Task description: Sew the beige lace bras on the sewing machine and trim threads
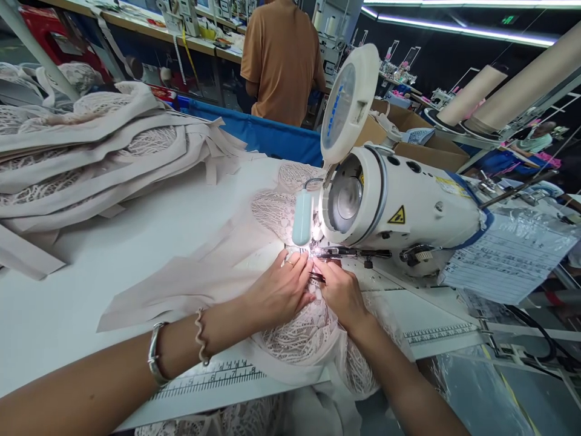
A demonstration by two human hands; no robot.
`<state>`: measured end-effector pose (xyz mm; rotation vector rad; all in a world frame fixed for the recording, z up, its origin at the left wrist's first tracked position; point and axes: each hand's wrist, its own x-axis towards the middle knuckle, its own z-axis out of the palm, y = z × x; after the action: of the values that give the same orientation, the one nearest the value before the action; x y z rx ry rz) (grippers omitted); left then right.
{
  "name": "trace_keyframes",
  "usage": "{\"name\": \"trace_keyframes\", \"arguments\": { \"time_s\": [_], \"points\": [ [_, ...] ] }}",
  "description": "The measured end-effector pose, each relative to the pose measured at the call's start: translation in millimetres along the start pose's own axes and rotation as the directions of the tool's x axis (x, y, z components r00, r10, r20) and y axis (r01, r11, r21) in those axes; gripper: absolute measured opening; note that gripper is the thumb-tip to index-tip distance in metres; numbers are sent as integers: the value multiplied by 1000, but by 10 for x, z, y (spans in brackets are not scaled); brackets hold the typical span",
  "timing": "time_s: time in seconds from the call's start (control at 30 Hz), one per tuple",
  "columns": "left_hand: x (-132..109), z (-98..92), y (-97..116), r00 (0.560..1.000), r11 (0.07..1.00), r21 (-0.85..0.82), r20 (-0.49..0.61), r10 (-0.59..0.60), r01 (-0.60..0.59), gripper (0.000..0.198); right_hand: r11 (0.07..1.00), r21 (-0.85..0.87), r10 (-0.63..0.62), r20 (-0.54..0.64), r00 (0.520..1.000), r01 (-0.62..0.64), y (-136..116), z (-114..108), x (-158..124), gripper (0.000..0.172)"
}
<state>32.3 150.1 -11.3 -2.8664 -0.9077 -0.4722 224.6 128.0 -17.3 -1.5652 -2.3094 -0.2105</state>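
Pale pink lace fabric (297,336) lies under the needle area of a white sewing machine (408,194) and hangs over the table's front edge. My left hand (284,287) is on the lace just left of the needle, fingers together and bent, gripping and pressing it. Close by on the right, my right hand (340,293) is closed, its fingertips at the lace beside the presser foot. A small dark two-pronged tool (317,277) sticks out from its fingers; its exact kind is unclear. A lit pale green lamp (302,219) hangs above the fingertips, and glare hides the needle.
Layered lace pieces (91,151) are heaped at the left of the white table (68,309). A printed ruler (213,375) runs along its front edge. The machine's round cover (349,103) stands raised. A person (281,60) stands beyond a blue cloth (258,133). Paper (508,254) hangs at right.
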Motion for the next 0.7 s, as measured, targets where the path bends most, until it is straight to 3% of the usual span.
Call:
{"name": "trace_keyframes", "arguments": {
  "time_s": [0.17, 0.27, 0.37, 0.5, 0.6, 0.7],
  "points": [
    [11, 7, -9, 998, 999, 34, -47, 37, -35, 55, 992, 13, 126, 59, 990, -127, -24, -58, 15, 28],
    [3, -23, 31, 984, 981, 86, -2, 177, -176, 37, 979, 45, 195, 81, 977, -199, -16, -132, -2, 21],
    [-30, -23, 78, 973, 970, 78, 37, 227, -230, 31, 978, 162, 120, 75, 990, -131, 8, -208, -24, 35],
    [-44, 15, 41, 985, 987, -30, 59, 159, -158, 37, 976, 211, 39, 108, 993, -61, 36, -233, -21, 53],
    [-7, -12, -74, 984, 978, -127, 47, 171, -164, 24, 985, 165, 33, 113, 993, -52, 37, -201, 13, 53],
    [45, -87, -207, 979, 953, -227, -7, 205, -201, 25, 991, 123, 36, 84, 996, -46, 25, -164, 71, 42]
  ]
}}
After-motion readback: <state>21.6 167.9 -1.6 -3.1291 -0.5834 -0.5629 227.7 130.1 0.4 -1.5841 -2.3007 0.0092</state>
